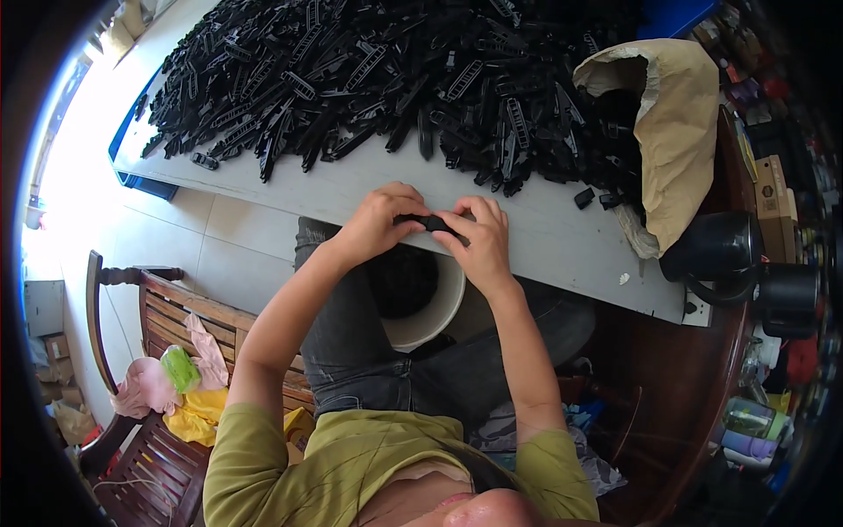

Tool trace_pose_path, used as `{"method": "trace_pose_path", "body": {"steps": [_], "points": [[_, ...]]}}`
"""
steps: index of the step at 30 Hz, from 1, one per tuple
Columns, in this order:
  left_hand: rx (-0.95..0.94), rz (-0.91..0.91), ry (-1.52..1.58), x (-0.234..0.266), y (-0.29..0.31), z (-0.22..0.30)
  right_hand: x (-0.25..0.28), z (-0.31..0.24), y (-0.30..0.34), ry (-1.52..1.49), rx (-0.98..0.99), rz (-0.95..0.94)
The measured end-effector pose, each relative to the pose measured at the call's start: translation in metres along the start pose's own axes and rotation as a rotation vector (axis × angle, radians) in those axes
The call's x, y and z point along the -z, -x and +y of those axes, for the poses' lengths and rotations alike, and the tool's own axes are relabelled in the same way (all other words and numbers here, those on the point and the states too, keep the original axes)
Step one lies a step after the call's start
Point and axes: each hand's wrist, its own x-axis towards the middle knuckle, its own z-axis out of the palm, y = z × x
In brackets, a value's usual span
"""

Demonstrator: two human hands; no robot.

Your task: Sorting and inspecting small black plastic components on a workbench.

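Head view: your left grip [386, 220] and right grip [479, 233] both pinch one small black part [434, 223], from opposite ends, likely to steady it. Its exact shape is hard to tell, being partly covered. Held over the near edge of the desk [562, 241], with a white bucket [454, 303] below, dark contents inside, probably set there for easy reach. Beyond: a heap of black pieces [351, 79], apparently spread for picking. Right side: paper bag [680, 132], mouth toward the heap.
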Motion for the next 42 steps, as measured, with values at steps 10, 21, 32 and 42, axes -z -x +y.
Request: {"method": "trace_pose_path", "body": {"steps": [10, 21, 32, 42], "points": [[-0.027, -0.032, -0.054, 0.017, 0.002, 0.015, 0.034, 0.04, 0.004, -0.245, -0.393, 0.293], [-0.093, 0.02, -0.3, 0.002, -0.009, 0.02, 0.014, 0.035, -0.031, 0.136, -0.219, 0.302], [-0.13, -0.039, -0.206, -0.016, -0.011, 0.024, 0.03, 0.047, -0.001, 0.056, -0.315, 0.342], [-0.12, -0.032, -0.128, -0.016, -0.008, 0.017, 0.035, 0.066, 0.017, -0.045, -0.487, 0.473]]}}
